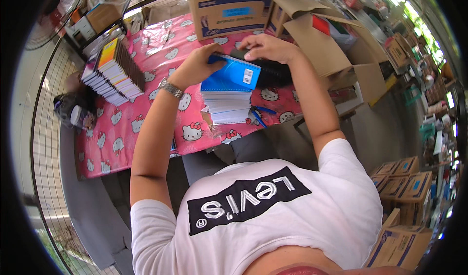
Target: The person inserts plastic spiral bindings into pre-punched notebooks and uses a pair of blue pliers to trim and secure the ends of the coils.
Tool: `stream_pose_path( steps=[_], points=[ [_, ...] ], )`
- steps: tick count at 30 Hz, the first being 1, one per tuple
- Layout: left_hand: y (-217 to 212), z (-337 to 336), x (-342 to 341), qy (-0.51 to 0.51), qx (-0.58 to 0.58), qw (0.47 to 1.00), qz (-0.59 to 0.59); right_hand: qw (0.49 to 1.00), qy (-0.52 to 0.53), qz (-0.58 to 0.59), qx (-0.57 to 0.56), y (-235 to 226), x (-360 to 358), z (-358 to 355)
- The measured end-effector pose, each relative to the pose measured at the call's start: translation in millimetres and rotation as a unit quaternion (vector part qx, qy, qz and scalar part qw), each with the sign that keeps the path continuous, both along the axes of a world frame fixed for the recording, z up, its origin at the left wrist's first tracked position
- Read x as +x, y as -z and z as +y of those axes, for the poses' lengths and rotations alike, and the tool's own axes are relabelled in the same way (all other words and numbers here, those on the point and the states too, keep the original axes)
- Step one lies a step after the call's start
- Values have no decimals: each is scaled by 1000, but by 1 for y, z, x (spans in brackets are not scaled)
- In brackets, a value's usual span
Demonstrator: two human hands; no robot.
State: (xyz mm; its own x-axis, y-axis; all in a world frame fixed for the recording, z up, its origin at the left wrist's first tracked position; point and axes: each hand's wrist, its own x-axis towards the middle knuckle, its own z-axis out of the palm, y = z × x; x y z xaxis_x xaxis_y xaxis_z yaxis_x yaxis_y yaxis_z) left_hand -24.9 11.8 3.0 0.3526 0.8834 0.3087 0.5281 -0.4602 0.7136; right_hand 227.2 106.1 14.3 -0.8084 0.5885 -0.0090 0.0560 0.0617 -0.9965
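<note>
mid-frame, the left hand [195, 66] grips the blue notebook [230, 75] by its spiral edge, atop a white stack [228, 107]. the right hand [267, 47] presses curled on black notebooks [273, 73], perhaps gripping one. a pink patterned cloth [122, 128] covers the table; another stack [114, 70] sits upper left, cardboard boxes [229, 11] along the top and lower right.

There was just one view. The camera sat on the person's head and looked down over the chest and arms. It was close to the hands [229, 55] and the counter [117, 138]. The picture was very wide, and its edges bent round. Boxes [399, 177] showed at the sides.
</note>
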Motion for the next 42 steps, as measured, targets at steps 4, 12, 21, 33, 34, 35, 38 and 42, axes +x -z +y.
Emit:
stream_pose_path(
  steps=[4, 12, 21, 33, 34, 35, 38, 42],
  points=[
    [-2, -2, 1, -9, -5, 1000, 16, 997, -6, -55, 56, -6, -7, -13],
    [1, 2, 11, -62, 2, 998, 1, 730, 432, -457, 268, 225, 136, -27],
    [15, -27, 17, -166, -49, 977, -123, 517, 515, -373, 574, 41, 99, 43],
    [27, -29, 27, -162, -8, 962, -219, 458, 486, -488, 562, 25, 225, 118],
    [28, -31, 24, -173, -18, 959, -225, 494, 485, -422, 586, 33, 202, 103],
    [29, -33, 21, -202, -15, 955, -215, 531, 478, -353, 605, 46, 165, 74],
    [30, -32, 26, -240, -42, 944, -224, 760, 419, -143, 476, 133, 80, -38],
    [33, -32, 29, -218, -20, 950, -223, 747, 311, -289, 512, 270, 41, -124]
  ],
)
